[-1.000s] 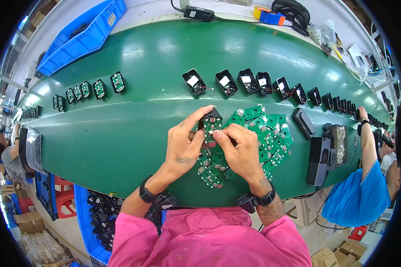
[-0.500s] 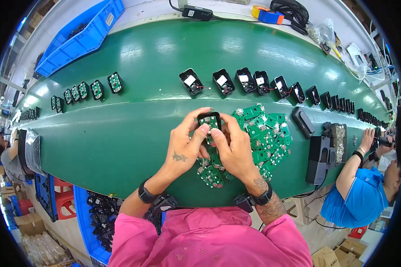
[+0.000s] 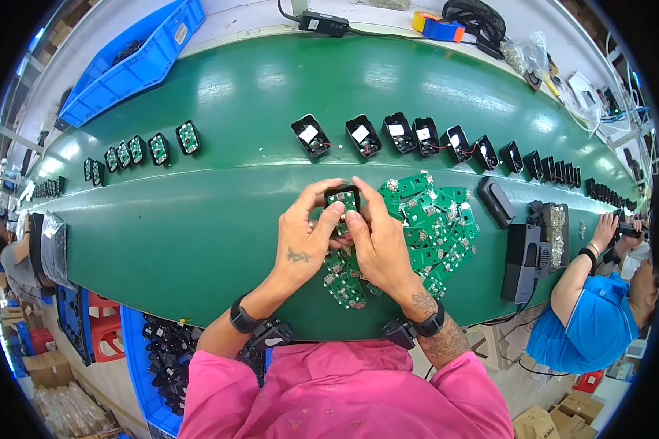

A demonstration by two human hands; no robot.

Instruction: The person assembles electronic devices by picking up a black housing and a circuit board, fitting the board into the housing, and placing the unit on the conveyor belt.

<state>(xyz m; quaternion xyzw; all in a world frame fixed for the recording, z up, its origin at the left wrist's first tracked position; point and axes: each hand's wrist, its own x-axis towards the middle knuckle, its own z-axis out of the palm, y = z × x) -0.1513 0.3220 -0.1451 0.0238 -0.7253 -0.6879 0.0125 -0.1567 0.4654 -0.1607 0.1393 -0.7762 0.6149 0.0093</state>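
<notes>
Between my two hands is a small black plastic housing [image 3: 352,192] with a green circuit board [image 3: 342,198] in its opening. My left hand [image 3: 305,233] wraps its left side, thumb pressed on the board. On the other side, my right hand [image 3: 378,238] grips it, its thumb also on the board and its fingers around the far edge. The housing's underside is hidden by my fingers. Just right of my right hand lies a loose pile of green circuit boards [image 3: 436,219]; more boards [image 3: 344,282] lie below my hands.
Open black housings [image 3: 362,137] with white stickers stand in a row beyond my hands. Housings with boards [image 3: 187,137] line up at the left. A blue crate [image 3: 128,69] sits far left. At right are a black cover [image 3: 496,201], a grey device [image 3: 521,263] and a co-worker [image 3: 586,318].
Both hands still hold the housing. My right index finger has shifted up toward its far top edge, and the thumbs remain on the board. The row of open housings appears slightly further left.
</notes>
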